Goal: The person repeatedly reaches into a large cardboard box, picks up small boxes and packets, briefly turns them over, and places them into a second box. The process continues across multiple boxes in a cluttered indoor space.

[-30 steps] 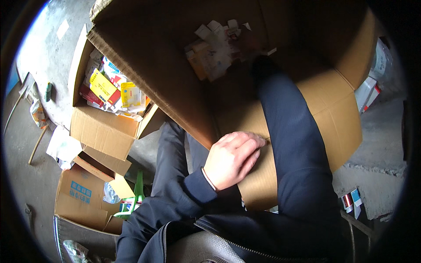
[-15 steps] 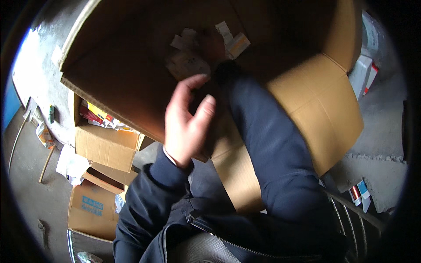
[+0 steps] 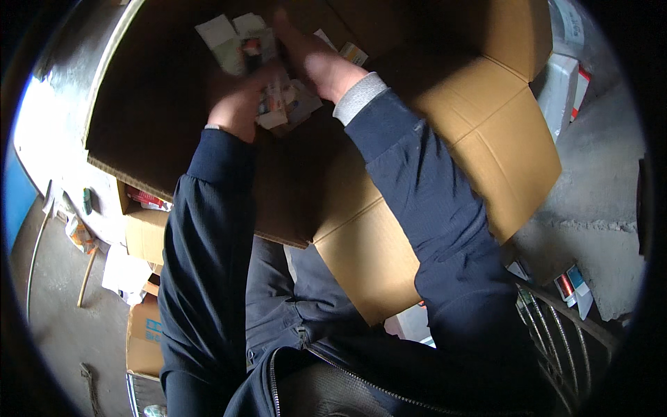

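Both of my hands reach into a large, deep cardboard box lying with its opening toward me. A cluster of small pale cartons is between them, one with a dark and red picture. My left hand grips the cluster from its left side, thumb across the front; its other fingers are blurred in shadow. My right hand stands open along the cluster's right side, fingers stretched upward. Below the hands lies a dim, pale packet. Just beyond my right hand, a small white and orange carton rests in the box.
The big box's flap folds out to the right. Smaller cardboard boxes stand at left, near a wooden stick on the floor. A metal rack is at lower right, beside small packages. A grey-white container stands far right.
My left hand has moved up and left, deeper into the box, onto the small cartons. My right hand has shifted up and left, now in better light. The cartons are gathered between both hands.
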